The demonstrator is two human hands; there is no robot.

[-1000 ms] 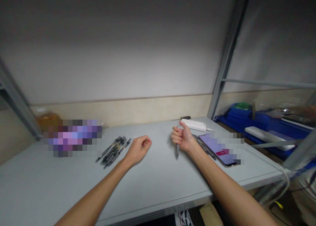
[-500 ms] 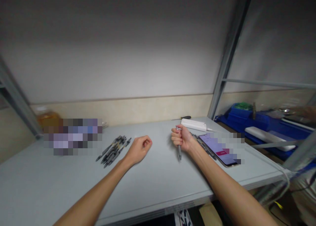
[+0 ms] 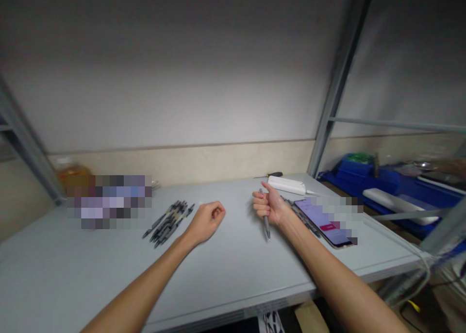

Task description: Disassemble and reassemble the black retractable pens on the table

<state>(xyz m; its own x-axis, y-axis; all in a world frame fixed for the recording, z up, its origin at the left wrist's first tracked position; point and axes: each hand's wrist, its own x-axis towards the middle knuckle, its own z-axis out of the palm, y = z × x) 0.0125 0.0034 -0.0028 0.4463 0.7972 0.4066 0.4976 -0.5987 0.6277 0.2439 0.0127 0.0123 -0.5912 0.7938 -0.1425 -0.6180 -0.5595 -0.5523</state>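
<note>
My right hand (image 3: 270, 208) is closed in a fist round a grey pen (image 3: 267, 229), thumb raised above its top end and the tip pointing down toward the grey table (image 3: 225, 270). My left hand (image 3: 206, 220) rests on the table to the left, fingers curled into a loose fist with nothing visible in it. A pile of several dark pens (image 3: 169, 217) lies just left of my left hand. A phone (image 3: 322, 222) with a lit screen lies flat right of my right wrist.
A white oblong device (image 3: 288, 184) and a black-handled tool (image 3: 274, 174) lie at the table's back edge. A blurred-out object (image 3: 109, 200) and an amber jar (image 3: 73, 176) sit at the back left. Metal shelf uprights (image 3: 337, 80) frame the table; blue bins (image 3: 367, 175) stand on the right.
My right hand has tilted the pen so its tip swings slightly right, and the thumb has lifted off the top. My left hand has stayed put.
</note>
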